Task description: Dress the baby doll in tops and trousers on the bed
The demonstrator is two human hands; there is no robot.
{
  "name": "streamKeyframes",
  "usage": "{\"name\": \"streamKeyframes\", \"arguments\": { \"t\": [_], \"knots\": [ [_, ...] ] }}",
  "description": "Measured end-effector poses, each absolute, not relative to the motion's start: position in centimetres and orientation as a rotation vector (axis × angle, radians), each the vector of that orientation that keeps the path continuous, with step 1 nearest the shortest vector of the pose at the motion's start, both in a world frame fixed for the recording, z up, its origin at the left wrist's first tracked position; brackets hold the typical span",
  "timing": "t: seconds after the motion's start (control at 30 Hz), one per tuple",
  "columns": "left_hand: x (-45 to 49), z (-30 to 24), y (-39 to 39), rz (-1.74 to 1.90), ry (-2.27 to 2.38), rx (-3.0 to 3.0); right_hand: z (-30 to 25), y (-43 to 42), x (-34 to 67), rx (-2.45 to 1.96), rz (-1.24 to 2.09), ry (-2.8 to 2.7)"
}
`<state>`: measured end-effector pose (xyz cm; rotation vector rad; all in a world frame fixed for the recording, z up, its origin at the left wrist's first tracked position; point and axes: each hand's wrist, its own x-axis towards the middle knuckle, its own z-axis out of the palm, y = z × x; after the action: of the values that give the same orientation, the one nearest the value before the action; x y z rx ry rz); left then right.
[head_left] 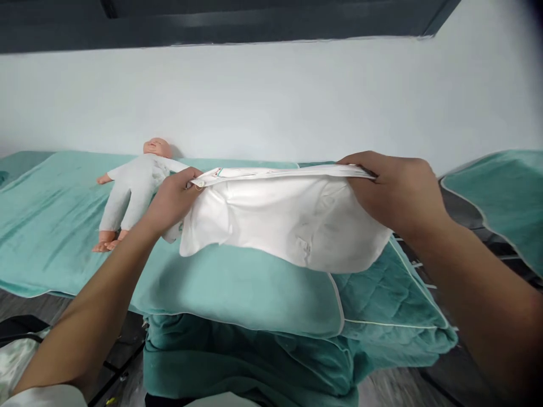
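Both my hands hold a white baby garment (280, 217) stretched out level above a teal bed. My left hand (172, 198) pinches its left end, fingers closed on the fabric. At the right end, my right hand (396, 189) grips the edge with fingers curled over it. The cloth sags between them. A baby doll (133, 189) in a pale bodysuit lies on its back on the teal cover, just behind and left of my left hand, head toward the wall.
A teal pillow (241, 288) lies under the garment on the teal bedding (51, 220). A quilted teal cover (390, 299) hangs over the bed's right side. Another teal-covered bed (500, 198) stands at the right. A white wall (271, 96) runs behind.
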<state>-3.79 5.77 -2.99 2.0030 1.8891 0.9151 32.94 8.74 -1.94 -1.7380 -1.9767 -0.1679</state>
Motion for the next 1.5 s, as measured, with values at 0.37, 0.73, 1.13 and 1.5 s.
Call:
{"name": "streamKeyframes", "arguments": {
  "t": [0.37, 0.73, 1.13, 1.5],
  "knots": [
    [-2.4, -14.4, 9.6, 0.303, 2.387, 2.202, -14.5, 14.1, 20.3, -1.585, 0.055, -2.303],
    [3.3, -18.7, 11.2, 0.426, 2.016, 2.105, -22.4, 14.2, 17.2, -1.808, 0.291, -2.061],
    [4.8, -19.1, 13.7, 0.330, 2.248, 1.894, -22.3, 14.8, 17.9, -1.868, 0.205, -2.041],
    [5.3, -19.4, 17.0, 0.319, 2.272, 1.890, -21.1, 17.4, 18.0, -1.846, 0.089, -2.104]
  ]
}}
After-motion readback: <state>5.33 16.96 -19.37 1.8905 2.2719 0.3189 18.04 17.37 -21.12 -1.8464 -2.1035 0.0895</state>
